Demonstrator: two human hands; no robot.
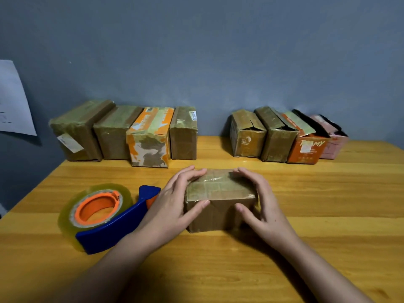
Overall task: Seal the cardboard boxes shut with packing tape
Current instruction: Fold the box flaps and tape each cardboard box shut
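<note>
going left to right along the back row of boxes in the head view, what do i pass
Left group: large brown box → brown box → orange and white box → narrow brown box; gap; right group: brown box with split flaps → open brown box → open orange box → pink box.

Orange box (306, 149) reads "MY" (perhaps more, blurred)

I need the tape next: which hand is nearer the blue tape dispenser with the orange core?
Left. The left hand grips the brown box right beside the blue tape dispenser; the right hand holds the box's far side.
</note>
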